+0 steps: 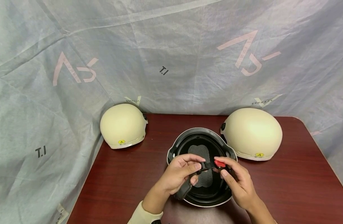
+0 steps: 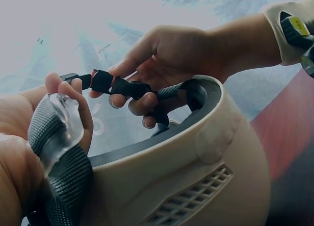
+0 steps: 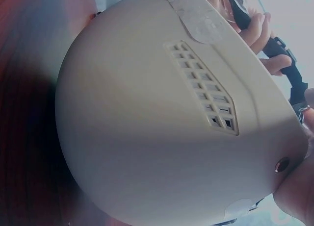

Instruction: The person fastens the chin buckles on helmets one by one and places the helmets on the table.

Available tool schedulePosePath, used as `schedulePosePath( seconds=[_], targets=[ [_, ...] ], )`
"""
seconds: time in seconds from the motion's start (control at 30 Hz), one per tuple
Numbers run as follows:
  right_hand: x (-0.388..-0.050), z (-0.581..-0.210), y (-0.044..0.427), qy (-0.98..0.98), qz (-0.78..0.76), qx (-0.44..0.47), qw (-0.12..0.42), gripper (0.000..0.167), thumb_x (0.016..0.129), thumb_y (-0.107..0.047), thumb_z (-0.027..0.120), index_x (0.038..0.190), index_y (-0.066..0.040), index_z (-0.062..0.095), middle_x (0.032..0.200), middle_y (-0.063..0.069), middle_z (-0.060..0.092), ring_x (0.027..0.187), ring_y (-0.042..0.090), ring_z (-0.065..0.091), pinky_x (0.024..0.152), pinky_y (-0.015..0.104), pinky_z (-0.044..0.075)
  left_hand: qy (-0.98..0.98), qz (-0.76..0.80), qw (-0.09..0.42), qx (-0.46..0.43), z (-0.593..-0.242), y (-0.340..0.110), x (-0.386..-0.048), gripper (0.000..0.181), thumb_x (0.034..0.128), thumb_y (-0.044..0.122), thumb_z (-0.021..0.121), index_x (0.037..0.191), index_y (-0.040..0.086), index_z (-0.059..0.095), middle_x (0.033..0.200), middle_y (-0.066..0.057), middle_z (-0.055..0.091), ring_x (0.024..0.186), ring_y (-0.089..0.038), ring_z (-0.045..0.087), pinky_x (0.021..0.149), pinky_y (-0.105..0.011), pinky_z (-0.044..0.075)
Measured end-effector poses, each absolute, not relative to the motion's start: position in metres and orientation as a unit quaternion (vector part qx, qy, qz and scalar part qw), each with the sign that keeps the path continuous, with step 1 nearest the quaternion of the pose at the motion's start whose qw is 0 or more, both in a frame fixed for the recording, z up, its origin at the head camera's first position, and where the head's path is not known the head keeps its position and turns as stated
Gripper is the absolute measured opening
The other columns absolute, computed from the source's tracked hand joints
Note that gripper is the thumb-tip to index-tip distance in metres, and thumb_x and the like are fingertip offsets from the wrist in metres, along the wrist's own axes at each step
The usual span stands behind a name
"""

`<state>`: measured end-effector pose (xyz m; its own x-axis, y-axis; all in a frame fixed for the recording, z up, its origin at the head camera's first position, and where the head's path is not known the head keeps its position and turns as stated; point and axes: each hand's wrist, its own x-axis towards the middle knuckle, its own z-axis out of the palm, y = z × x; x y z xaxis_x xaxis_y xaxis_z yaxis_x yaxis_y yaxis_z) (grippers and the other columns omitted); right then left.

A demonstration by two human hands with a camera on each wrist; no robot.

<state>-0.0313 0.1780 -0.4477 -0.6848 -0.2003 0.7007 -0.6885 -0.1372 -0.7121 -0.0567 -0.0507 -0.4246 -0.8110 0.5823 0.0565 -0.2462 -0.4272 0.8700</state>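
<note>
An upturned cream helmet (image 1: 185, 133) lies on the table with its black padded inside facing up. Above its opening, my left hand (image 1: 175, 174) pinches a black plastic strap fitting (image 1: 205, 166) between thumb and fingers. The right hand (image 1: 241, 183) grips a red and black buckle piece (image 1: 220, 164) just beside it. In the left wrist view, black webbing (image 2: 64, 172) with a clear sleeve hangs by my left palm, and the buckle parts (image 2: 103, 82) line up between both hands. Whether they are joined, I cannot tell. The helmet's vented shell (image 3: 127, 108) fills the right wrist view.
Two more cream helmets stand right side up on the dark red table (image 1: 126, 174): one at the back left (image 1: 123, 124), one at the back right (image 1: 252, 132), close to the upturned one. A grey printed sheet (image 1: 171, 56) hangs behind.
</note>
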Motion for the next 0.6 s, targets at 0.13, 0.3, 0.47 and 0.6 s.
schedulePosePath(
  seconds=[0.13, 0.3, 0.47, 0.6],
  targets=[
    [-0.0314, -0.4477, 0.1786, -0.643, 0.655, 0.349, 0.187, 0.041, 0.092, 0.027, 0.047, 0.131, 0.023, 0.055, 0.133, 0.008, 0.070, 0.117, 0.010, 0.070, 0.099, 0.020, 0.057, 0.483, 0.821, 0.252, 0.169, -0.4234, -0.0503, -0.0558, 0.043, 0.1022, 0.010, 0.067, 0.125, -0.023, 0.052, 0.082, 0.010, 0.068, 0.056, -0.001, 0.056, 0.056, -0.019, 0.050],
    [-0.0316, -0.4473, 0.1789, -0.673, 0.624, 0.339, 0.206, 0.043, 0.088, 0.026, 0.054, 0.130, 0.019, 0.059, 0.129, 0.006, 0.071, 0.115, 0.007, 0.068, 0.102, 0.016, 0.052, 0.492, 0.815, 0.258, 0.165, -0.4220, -0.0505, -0.0562, 0.052, 0.1022, 0.009, 0.066, 0.130, -0.028, 0.044, 0.083, 0.011, 0.069, 0.056, 0.000, 0.056, 0.057, -0.019, 0.051],
    [-0.0314, -0.4462, 0.1782, -0.693, 0.599, 0.334, 0.225, 0.040, 0.088, 0.022, 0.061, 0.128, 0.017, 0.064, 0.126, 0.009, 0.072, 0.114, 0.009, 0.066, 0.103, 0.018, 0.049, 0.503, 0.808, 0.263, 0.154, -0.4222, -0.0509, -0.0570, 0.051, 0.1019, 0.010, 0.067, 0.129, -0.028, 0.047, 0.080, 0.011, 0.067, 0.056, 0.000, 0.055, 0.057, -0.018, 0.051],
    [-0.0306, -0.4465, 0.1783, -0.708, 0.585, 0.321, 0.231, 0.042, 0.087, 0.020, 0.065, 0.129, 0.016, 0.065, 0.126, 0.006, 0.073, 0.113, 0.008, 0.066, 0.101, 0.017, 0.049, 0.504, 0.807, 0.271, 0.145, -0.4235, -0.0509, -0.0580, 0.039, 0.1022, 0.014, 0.069, 0.122, -0.018, 0.060, 0.084, 0.008, 0.073, 0.056, 0.000, 0.058, 0.056, -0.017, 0.051]
  ],
)
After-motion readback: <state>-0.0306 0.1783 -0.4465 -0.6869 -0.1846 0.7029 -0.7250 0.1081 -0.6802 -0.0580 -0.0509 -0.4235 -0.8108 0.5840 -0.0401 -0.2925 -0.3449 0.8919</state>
